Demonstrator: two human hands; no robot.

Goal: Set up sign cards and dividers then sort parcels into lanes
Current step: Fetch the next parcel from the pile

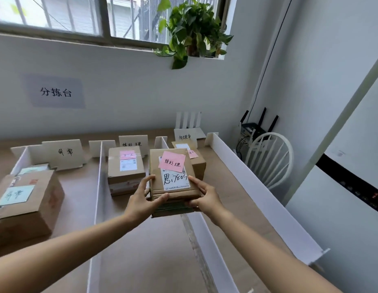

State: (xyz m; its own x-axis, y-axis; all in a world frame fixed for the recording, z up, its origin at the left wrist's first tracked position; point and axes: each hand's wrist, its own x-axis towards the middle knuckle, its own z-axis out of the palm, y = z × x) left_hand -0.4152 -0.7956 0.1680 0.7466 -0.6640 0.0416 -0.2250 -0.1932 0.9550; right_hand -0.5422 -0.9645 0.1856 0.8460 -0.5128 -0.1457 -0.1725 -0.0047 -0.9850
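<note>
Mid-sort, I've got left grip (144, 194) and right grip (201, 194) both holding the pink-note parcel (173, 178), reckon it lands at 11 o'clock.

The left hand (142, 195) and right hand (205, 197) grip the near corners of a parcel (173, 187) with a pink note (172, 161) on top, held above the bench (141, 250). White dividers (98, 187) split the bench into lanes, each with a sign card (63, 153) at its far end. A big box (25, 199) lies in the left lane, a mid box (125, 170) in the middle lane, and a far box (198, 161) in the right lane.
</note>
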